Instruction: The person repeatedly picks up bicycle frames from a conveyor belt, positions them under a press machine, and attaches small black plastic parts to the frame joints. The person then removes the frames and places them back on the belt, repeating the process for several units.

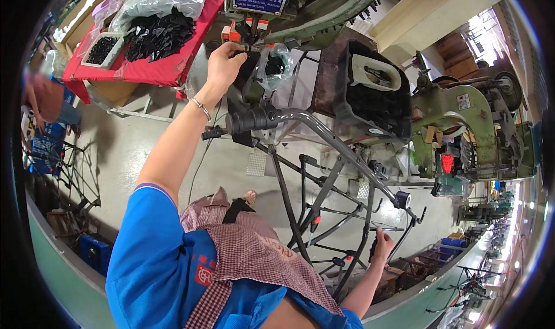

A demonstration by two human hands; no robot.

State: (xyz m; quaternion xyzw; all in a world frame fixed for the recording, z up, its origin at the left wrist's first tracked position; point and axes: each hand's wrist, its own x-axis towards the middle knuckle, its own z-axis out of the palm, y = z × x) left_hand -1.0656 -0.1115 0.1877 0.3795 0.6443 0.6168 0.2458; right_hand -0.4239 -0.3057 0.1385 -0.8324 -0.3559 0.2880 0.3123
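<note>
My left hand [224,62] reaches up to the green press machine [315,8], its fingers closed on a small black part under the machine's head. Just below it, the black rubber grip [254,120] of a grey tubular metal frame [341,153] points left. The frame runs down to the right, where my right hand [381,245] closes on a black piece at its lower end. A clear bag of black parts [274,63] hangs beside my left hand.
A red-covered table [167,69] carries a heap of black parts and a small tray of them. A black bin [370,95] stands right of the machine, next to a second green machine [462,115]. More metal frames lie on the floor.
</note>
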